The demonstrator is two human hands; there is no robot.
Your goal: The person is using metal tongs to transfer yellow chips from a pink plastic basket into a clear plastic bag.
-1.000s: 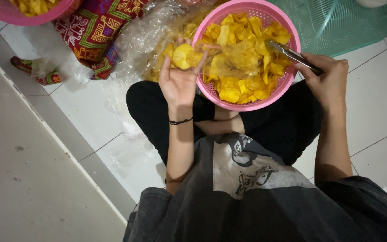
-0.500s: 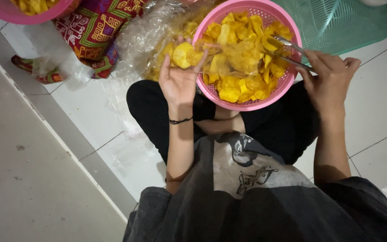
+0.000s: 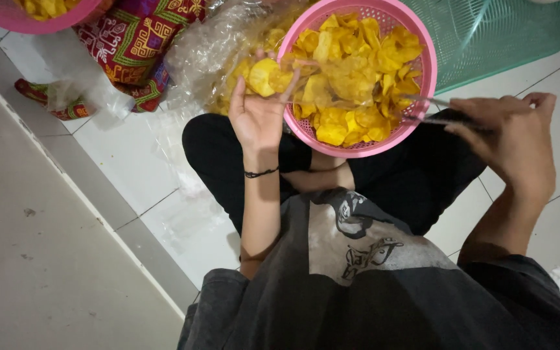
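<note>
White tile floor (image 3: 131, 168), grey step (image 3: 27, 259).

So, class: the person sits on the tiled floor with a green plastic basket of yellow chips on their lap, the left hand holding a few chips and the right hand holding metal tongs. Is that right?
Not quite: the round plastic basket of yellow chips on the lap is pink, as the head view shows. The rest holds: the left hand holds a few chips, and the right hand holds the metal tongs.

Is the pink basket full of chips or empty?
Full. The pink basket is heaped with yellow chips up to its rim.
</note>
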